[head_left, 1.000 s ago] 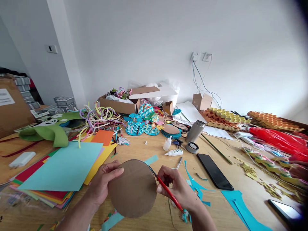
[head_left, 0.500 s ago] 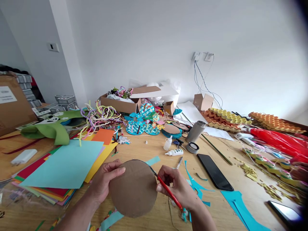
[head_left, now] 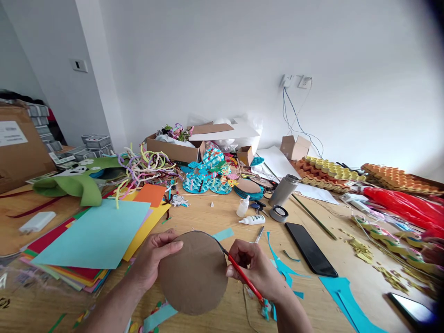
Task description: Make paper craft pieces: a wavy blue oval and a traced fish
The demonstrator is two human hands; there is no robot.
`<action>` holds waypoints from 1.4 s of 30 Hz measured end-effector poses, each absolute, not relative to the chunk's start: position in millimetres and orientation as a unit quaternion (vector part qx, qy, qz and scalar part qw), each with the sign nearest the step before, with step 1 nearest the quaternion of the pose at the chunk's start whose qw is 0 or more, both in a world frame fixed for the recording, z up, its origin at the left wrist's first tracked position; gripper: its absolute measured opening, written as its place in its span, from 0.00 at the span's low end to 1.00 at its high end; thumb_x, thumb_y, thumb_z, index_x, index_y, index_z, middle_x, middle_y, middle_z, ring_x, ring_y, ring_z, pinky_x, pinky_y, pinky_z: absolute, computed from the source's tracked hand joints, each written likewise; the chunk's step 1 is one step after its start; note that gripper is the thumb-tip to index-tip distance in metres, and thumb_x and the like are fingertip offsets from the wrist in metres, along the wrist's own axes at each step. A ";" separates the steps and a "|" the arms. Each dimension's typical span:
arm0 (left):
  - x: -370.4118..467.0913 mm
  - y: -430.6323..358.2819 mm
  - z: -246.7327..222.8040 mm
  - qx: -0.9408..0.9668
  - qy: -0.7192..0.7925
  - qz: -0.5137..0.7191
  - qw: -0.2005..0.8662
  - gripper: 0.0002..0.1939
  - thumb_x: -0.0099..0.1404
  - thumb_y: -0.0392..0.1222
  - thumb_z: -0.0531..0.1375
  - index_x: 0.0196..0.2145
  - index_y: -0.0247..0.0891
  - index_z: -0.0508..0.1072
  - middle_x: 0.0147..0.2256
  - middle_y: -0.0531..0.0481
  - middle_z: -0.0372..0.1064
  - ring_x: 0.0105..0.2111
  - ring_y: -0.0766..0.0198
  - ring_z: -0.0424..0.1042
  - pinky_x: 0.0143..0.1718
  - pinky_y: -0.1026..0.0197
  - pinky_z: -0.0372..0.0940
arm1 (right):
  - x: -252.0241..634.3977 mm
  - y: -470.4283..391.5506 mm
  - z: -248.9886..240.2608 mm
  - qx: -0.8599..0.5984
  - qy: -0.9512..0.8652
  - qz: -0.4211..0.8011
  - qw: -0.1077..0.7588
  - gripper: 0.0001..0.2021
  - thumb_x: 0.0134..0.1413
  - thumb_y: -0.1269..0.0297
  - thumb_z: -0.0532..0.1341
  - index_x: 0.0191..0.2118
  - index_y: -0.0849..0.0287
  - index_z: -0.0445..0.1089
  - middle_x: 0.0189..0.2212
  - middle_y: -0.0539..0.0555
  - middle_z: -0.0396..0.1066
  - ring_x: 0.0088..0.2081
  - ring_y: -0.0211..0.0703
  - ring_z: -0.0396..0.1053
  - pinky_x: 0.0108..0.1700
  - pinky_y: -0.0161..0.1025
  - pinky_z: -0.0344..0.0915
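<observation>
A round brown cardboard disc [head_left: 193, 275] is held up over the wooden table, its face toward me. My left hand [head_left: 160, 254] pinches its upper left edge, thumb on the front. In my right hand [head_left: 250, 266] is a slim red-handled tool [head_left: 245, 279], slanting down to the right; its dark tip meets the disc's upper right edge. A dark line runs along the disc's upper rim. Light blue paper strips [head_left: 224, 233] lie behind and below the disc. What kind of tip the tool has is too small to tell.
Coloured paper sheets [head_left: 97, 233] are stacked at left. Two glue bottles [head_left: 252, 219], a steel flask [head_left: 284, 190] and a black phone [head_left: 310, 249] stand or lie beyond my right hand. Blue paper scraps [head_left: 347, 303] lie at right. Egg trays [head_left: 333, 173] and boxes [head_left: 173, 150] line the back.
The whole view has shifted slightly. Both hands keep their hold on the disc and the red tool, and the tip stays at nearly the same spot on the edge.
</observation>
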State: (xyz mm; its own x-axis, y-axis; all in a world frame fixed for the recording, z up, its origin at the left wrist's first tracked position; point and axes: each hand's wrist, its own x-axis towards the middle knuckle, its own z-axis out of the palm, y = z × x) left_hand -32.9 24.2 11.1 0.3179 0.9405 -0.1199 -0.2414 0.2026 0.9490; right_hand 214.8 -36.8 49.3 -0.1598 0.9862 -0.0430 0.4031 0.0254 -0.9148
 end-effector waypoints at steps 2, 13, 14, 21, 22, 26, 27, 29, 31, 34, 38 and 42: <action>-32.8 24.1 9.7 0.450 0.389 0.443 0.671 0.08 0.49 0.44 0.68 0.23 0.38 0.77 0.23 0.55 0.63 0.29 0.67 0.60 0.35 0.64 0.55 | 214.9 -36.7 48.0 -0.552 -0.625 0.432 0.343 0.23 0.36 0.48 0.70 0.22 0.58 0.58 0.18 0.43 0.54 0.22 0.31 0.48 0.23 0.32 0.44; -33.8 25.8 3.7 0.431 0.397 0.457 0.669 0.07 0.47 0.43 0.69 0.24 0.38 0.78 0.24 0.54 0.65 0.29 0.66 0.62 0.34 0.64 0.56 | 217.1 -36.1 43.2 -0.545 -0.628 0.435 0.346 0.22 0.37 0.51 0.70 0.22 0.59 0.58 0.18 0.43 0.56 0.22 0.31 0.49 0.23 0.32 0.44; -34.0 25.8 3.7 0.431 0.397 0.456 0.670 0.07 0.47 0.43 0.69 0.24 0.39 0.78 0.24 0.54 0.65 0.29 0.66 0.62 0.34 0.64 0.56 | 217.7 -35.7 42.3 -0.544 -0.630 0.434 0.344 0.22 0.37 0.51 0.70 0.22 0.59 0.58 0.17 0.43 0.56 0.22 0.31 0.49 0.23 0.32 0.44; -33.1 23.3 9.3 0.434 0.407 0.465 0.655 0.07 0.47 0.42 0.69 0.24 0.38 0.78 0.24 0.54 0.69 0.30 0.63 0.66 0.34 0.62 0.56 | 218.9 -34.9 41.2 -0.541 -0.637 0.430 0.342 0.23 0.39 0.48 0.69 0.22 0.58 0.57 0.17 0.42 0.52 0.22 0.30 0.46 0.22 0.32 0.43; -32.8 22.9 10.5 0.435 0.407 0.464 0.655 0.07 0.47 0.43 0.69 0.23 0.38 0.77 0.24 0.54 0.68 0.29 0.63 0.66 0.34 0.62 0.55 | 218.8 -35.3 41.8 -0.542 -0.638 0.428 0.340 0.23 0.38 0.47 0.69 0.22 0.58 0.57 0.17 0.42 0.52 0.22 0.30 0.46 0.22 0.33 0.42; -31.9 21.5 14.7 0.455 0.395 0.449 0.660 0.10 0.47 0.44 0.69 0.19 0.36 0.74 0.22 0.56 0.64 0.27 0.66 0.62 0.33 0.62 0.54 | 219.7 -37.1 44.2 -0.548 -0.645 0.422 0.326 0.24 0.38 0.47 0.69 0.23 0.58 0.57 0.17 0.42 0.52 0.22 0.31 0.47 0.23 0.33 0.43; -31.8 21.2 15.5 0.460 0.393 0.449 0.657 0.10 0.47 0.44 0.68 0.18 0.36 0.73 0.22 0.56 0.62 0.27 0.66 0.61 0.33 0.62 0.54 | 220.1 -37.4 44.6 -0.549 -0.645 0.423 0.322 0.24 0.38 0.47 0.69 0.23 0.58 0.57 0.17 0.42 0.52 0.22 0.31 0.47 0.23 0.33 0.43; -31.7 21.0 16.5 0.468 0.393 0.450 0.651 0.11 0.48 0.44 0.68 0.18 0.36 0.72 0.21 0.56 0.60 0.27 0.66 0.59 0.33 0.62 0.53 | 220.8 -37.7 45.0 -0.553 -0.644 0.425 0.315 0.23 0.38 0.48 0.69 0.23 0.58 0.57 0.18 0.42 0.53 0.22 0.31 0.47 0.23 0.33 0.43; -31.7 21.0 16.9 0.476 0.392 0.442 0.651 0.12 0.48 0.45 0.68 0.18 0.36 0.71 0.21 0.56 0.58 0.27 0.67 0.58 0.33 0.62 0.52 | 221.2 -37.9 45.2 -0.557 -0.642 0.425 0.312 0.23 0.38 0.48 0.70 0.23 0.58 0.57 0.17 0.42 0.53 0.22 0.31 0.47 0.23 0.33 0.43; -31.6 21.3 17.3 0.493 0.380 0.427 0.656 0.14 0.49 0.45 0.67 0.17 0.36 0.69 0.21 0.56 0.54 0.27 0.67 0.55 0.31 0.63 0.51 | 220.9 -38.4 45.8 -0.554 -0.644 0.424 0.313 0.23 0.38 0.48 0.70 0.22 0.58 0.57 0.17 0.42 0.52 0.22 0.31 0.47 0.23 0.32 0.43; -30.8 20.9 19.3 0.502 0.375 0.420 0.657 0.15 0.50 0.45 0.66 0.16 0.36 0.67 0.22 0.56 0.51 0.26 0.68 0.53 0.30 0.63 0.50 | 220.5 -38.9 46.8 -0.555 -0.641 0.429 0.312 0.24 0.37 0.47 0.70 0.22 0.58 0.57 0.17 0.42 0.53 0.22 0.31 0.47 0.23 0.32 0.43; -30.1 19.6 21.9 0.511 0.373 0.419 0.652 0.16 0.50 0.45 0.66 0.15 0.36 0.65 0.21 0.56 0.51 0.25 0.68 0.51 0.28 0.63 0.49 | 220.9 -38.6 46.1 -0.555 -0.642 0.428 0.311 0.24 0.37 0.47 0.70 0.22 0.58 0.58 0.17 0.42 0.52 0.22 0.31 0.47 0.23 0.33 0.43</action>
